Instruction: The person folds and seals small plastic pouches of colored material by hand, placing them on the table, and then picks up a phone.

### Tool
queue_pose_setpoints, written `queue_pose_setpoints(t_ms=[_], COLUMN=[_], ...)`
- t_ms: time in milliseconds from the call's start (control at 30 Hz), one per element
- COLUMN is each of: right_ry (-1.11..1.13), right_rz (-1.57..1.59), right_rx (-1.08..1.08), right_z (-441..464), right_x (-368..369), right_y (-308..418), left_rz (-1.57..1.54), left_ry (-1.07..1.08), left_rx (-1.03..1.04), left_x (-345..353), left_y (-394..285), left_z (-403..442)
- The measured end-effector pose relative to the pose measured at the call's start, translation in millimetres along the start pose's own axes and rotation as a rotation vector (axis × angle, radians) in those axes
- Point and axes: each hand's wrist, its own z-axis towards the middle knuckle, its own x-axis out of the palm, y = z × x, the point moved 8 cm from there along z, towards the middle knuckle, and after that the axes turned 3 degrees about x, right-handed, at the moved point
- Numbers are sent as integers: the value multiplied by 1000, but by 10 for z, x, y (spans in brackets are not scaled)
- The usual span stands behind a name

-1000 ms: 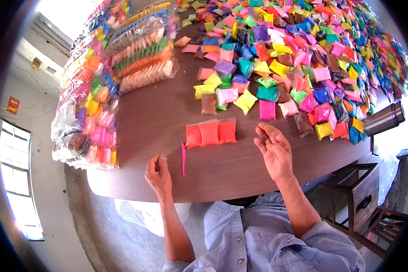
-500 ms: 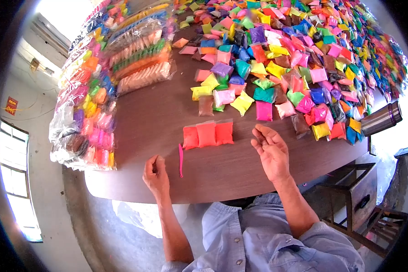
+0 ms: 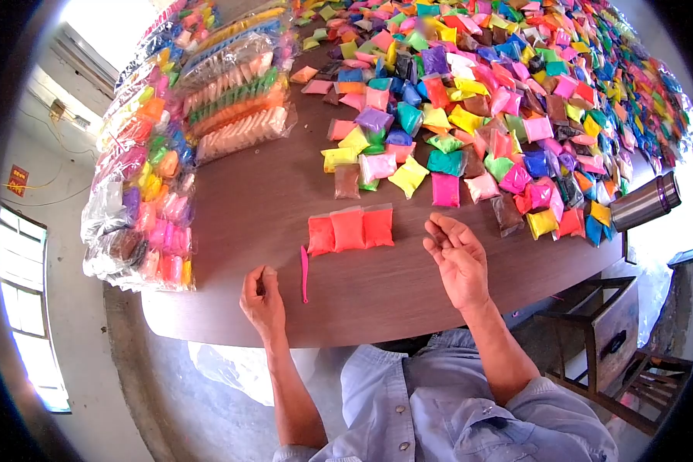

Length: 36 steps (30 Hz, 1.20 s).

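Three small clear packets of red-orange soft clay (image 3: 349,229) lie side by side, slightly overlapping, on the dark brown table. A thin pink plastic modelling tool (image 3: 305,275) lies just left of them, pointing towards the table's front edge. My left hand (image 3: 264,298) is at the front edge, left of the tool, fingers curled in towards the thumb, with nothing visible in them. To the right of the packets is my right hand (image 3: 460,260), palm turned up and fingers loosely bent apart, holding nothing. Neither hand touches the packets or the tool.
A large heap of colourful clay packets (image 3: 446,161) covers the far and right side of the table. Bags of sorted packets (image 3: 242,132) are stacked at the left. A metal flask (image 3: 645,202) lies at the right edge. Wooden stools (image 3: 616,331) are below, right.
The whole view shifts very slightly to the left. Hands, packets and tool otherwise keep the same places and poses.
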Motion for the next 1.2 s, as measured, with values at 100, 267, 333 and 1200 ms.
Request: queue_pose_setpoints(t_ms=[100,267,333,1200], right_ry=[-7,0,3,8], right_rz=[-5,0,1,-27], right_rx=[5,3,0,10], right_z=[2,0,0,12], right_x=[-8,3,-2,-11], right_y=[-9,-9,-10,-18], left_rz=[-4,-1,-4,5], left_ry=[2,-4,-3,2], left_rx=[-1,1,-4,-11], left_x=[-2,0,-2,-8], left_y=[10,60,54,31], left_z=[-2,5,3,0])
